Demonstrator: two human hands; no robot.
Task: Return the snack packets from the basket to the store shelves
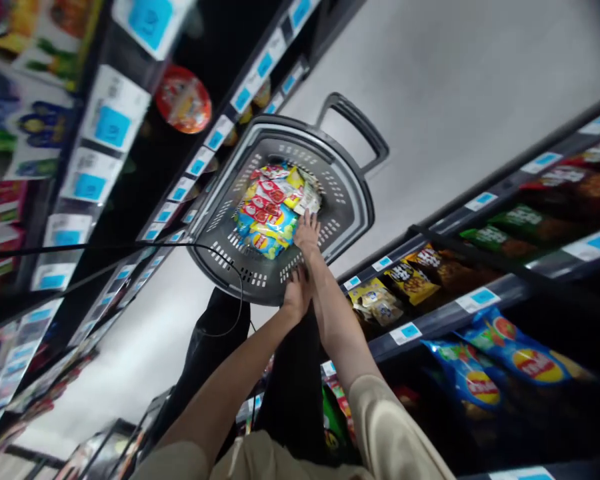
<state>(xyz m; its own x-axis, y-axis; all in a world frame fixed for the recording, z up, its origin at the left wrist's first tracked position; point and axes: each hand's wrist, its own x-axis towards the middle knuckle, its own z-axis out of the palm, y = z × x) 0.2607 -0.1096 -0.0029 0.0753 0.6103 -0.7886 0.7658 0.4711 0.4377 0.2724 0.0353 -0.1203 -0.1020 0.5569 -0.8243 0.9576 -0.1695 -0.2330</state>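
A grey plastic shopping basket [347, 200] stands on the floor below me, its handle folded to the far side. Several bright snack packets [267, 207] lie inside. My left hand [297, 291] is closed over the near rim of the basket. My right hand [307, 233] reaches into the basket with its fingers spread, resting at the edge of the packets and holding nothing.
I stand in a narrow shop aisle with a grey floor [450, 87]. Shelves with blue price tags run along both sides. Chip bags [480, 373] and other snack bags [410, 280] fill the right shelves, cup noodles [183, 100] the left. A black cable [105, 247] crosses the view.
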